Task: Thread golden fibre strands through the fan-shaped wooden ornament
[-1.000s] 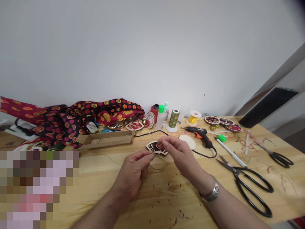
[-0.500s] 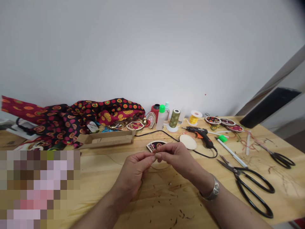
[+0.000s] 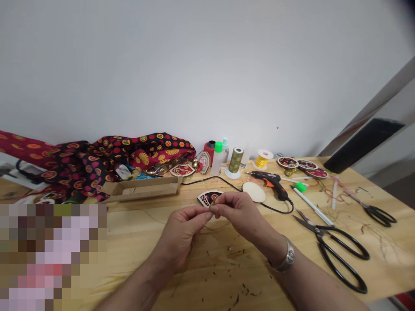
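I'm in a craft workshop. My pale wooden bench (image 3: 227, 268) carries a black-and-orange hot glue gun (image 3: 272, 182), large black-handled scissors (image 3: 337, 255), an olive-green thread spool (image 3: 235, 160), heaped red-and-black patterned fabric (image 3: 97, 160) and a fan-shaped fabric-faced wooden ornament (image 3: 207, 198).
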`<state>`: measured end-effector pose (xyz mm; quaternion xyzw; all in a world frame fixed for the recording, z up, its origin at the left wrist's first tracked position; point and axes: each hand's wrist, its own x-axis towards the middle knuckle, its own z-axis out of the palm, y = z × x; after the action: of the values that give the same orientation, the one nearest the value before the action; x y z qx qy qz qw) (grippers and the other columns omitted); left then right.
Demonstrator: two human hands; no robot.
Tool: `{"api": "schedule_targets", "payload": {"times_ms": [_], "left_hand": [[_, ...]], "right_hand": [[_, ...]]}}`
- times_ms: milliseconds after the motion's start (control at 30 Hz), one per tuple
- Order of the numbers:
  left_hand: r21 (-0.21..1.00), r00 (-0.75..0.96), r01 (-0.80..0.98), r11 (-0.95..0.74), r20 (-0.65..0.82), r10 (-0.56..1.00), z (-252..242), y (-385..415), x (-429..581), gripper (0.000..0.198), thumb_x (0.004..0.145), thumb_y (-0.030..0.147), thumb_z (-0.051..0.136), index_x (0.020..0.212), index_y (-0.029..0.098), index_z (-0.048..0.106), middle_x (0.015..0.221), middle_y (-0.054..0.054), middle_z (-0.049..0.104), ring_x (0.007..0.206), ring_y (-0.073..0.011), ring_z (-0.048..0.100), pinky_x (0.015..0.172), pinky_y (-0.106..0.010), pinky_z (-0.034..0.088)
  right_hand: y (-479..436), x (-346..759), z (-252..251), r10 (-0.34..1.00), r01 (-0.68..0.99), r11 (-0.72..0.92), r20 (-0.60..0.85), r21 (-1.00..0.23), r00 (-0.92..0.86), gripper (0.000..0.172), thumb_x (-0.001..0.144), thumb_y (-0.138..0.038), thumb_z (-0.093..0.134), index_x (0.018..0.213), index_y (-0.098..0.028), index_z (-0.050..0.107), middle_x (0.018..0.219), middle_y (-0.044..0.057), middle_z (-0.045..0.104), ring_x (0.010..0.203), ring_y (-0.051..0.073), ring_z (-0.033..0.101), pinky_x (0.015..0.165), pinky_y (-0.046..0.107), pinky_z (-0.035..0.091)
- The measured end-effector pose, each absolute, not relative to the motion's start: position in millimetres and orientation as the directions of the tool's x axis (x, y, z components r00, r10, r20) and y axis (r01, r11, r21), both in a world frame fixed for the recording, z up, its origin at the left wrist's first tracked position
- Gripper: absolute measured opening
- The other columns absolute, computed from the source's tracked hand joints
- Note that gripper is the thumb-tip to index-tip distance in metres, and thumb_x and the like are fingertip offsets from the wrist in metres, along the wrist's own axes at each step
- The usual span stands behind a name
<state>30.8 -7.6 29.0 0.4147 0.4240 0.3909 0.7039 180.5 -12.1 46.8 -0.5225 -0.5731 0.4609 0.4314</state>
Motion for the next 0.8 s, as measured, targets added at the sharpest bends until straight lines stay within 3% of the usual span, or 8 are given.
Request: {"api": "schedule_targets", "payload": {"times_ms": [533,800], "left_hand": [[0.918,0.342,-0.200,0.342,-0.262,0.903,27.7,-8.6,31.1,0.013,0.065,0.027,0.069,0.071,0.015,0.070,0.042,0.008,0.034,0.041,-0.0030,0.020,0.039,-0.018,0.014],[0.905,0.318,-0.213,0.369,-0.293,0.902,22.3,-5.7,30.3,0.018,0.064,0.030,0.070,0.072,0.014,0.067,0.042,0.009,0.035,0.039,-0.0029,0.021,0.037,-0.018,0.013]], "right_hand": [[-11.8,181.8,49.4,0.999,0.153,0.003,-0.002,-0.988,-0.033,0.010,0.069,-0.015,0.059,0.059,-0.015,0.060,0.055,-0.003,0.057,0.054,0.008,0.048,0.054,0.019,0.038],[-11.6,181.6,47.4,0.997,0.217,0.076,0.076,-0.973,-0.006,0.011,0.071,-0.014,0.058,0.059,-0.016,0.060,0.057,-0.003,0.058,0.057,0.009,0.051,0.057,0.020,0.039]]}}
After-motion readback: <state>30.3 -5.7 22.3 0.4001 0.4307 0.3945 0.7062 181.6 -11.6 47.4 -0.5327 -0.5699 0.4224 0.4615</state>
